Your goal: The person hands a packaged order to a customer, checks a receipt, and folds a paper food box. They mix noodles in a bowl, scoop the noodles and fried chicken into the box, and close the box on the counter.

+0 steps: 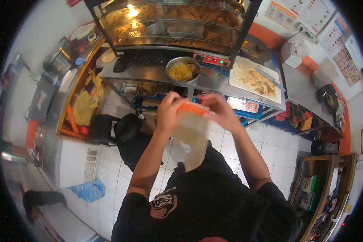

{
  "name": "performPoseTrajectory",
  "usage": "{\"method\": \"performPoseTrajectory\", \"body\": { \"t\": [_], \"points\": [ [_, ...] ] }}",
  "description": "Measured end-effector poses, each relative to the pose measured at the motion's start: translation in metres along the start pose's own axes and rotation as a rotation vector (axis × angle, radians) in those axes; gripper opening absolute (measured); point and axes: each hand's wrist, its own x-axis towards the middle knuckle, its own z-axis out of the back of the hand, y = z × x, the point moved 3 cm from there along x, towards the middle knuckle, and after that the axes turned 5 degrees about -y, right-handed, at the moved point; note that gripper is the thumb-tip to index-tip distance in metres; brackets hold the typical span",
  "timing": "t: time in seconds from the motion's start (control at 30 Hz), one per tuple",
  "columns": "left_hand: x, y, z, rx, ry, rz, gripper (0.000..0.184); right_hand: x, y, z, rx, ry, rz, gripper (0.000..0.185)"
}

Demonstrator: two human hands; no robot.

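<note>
A see-through plastic bag (pixel 190 137) with an orange band (pixel 192 108) along its top hangs in front of my body, slightly blurred. My left hand (pixel 169 113) is closed on the left end of the band. My right hand (pixel 221 113) has its fingers bent against the band's right end, pinching the bag there. Beyond my hands, a metal bowl (pixel 183 69) of yellow noodles (pixel 181 72) stands on the steel counter (pixel 147 72). What the bag holds, if anything, I cannot make out.
A lit glass food cabinet (pixel 175 26) stands behind the bowl. To its right a knife (pixel 268 77) lies on a crumb-covered white cutting board (pixel 246 72). A black bag (pixel 129 131) is on a chair at left, and a blue water bottle (pixel 92 191) lies on the tiled floor.
</note>
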Motion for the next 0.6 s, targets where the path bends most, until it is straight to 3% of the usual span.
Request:
{"method": "performPoseTrajectory", "body": {
  "t": [0.1, 0.17, 0.23, 0.3, 0.37, 0.4, 0.43, 0.5, 0.53, 0.6],
  "points": [
    [0.038, 0.007, -0.07, -0.035, 0.076, 0.273, 0.025, -0.007, -0.014, 0.087, 0.156, -0.374, -0.056, 0.032],
    [0.03, 0.042, -0.149, 0.177, 0.133, 0.281, 0.024, -0.031, -0.02, 0.139, -0.058, -0.567, -0.034, 0.038],
    [0.022, 0.053, -0.209, 0.144, 0.211, 0.42, 0.028, -0.069, -0.097, 0.21, 0.402, -0.677, -0.172, 0.053],
    [0.016, 0.059, -0.247, -0.098, 0.332, 0.681, 0.036, -0.094, -0.107, 0.217, 0.749, -0.753, -0.227, 0.065],
    [-0.001, 0.087, -0.295, -0.23, 0.45, 0.789, 0.041, -0.1, -0.127, 0.217, 0.602, -0.67, -0.295, 0.064],
    [0.001, 0.093, -0.306, -0.276, 0.494, 0.833, 0.042, -0.089, -0.136, 0.217, 0.458, -0.737, -0.435, 0.064],
    [0.009, 0.091, -0.31, -0.319, 0.537, 0.878, 0.043, -0.076, -0.126, 0.21, 0.381, -0.641, -0.45, 0.068],
    [0.024, 0.09, -0.309, -0.408, 0.582, 1.028, 0.04, -0.054, -0.155, 0.224, 0.255, -0.739, -0.487, 0.075],
    [0.027, 0.097, -0.313, -0.463, 0.397, 0.949, 0.032, -0.039, -0.164, 0.228, 0.314, -0.767, -0.499, 0.075],
    [0.024, 0.121, -0.313, -0.622, 0.214, 1.167, 0.032, -0.005, -0.178, 0.241, 0.427, -0.831, -0.496, 0.075]
  ]
}}
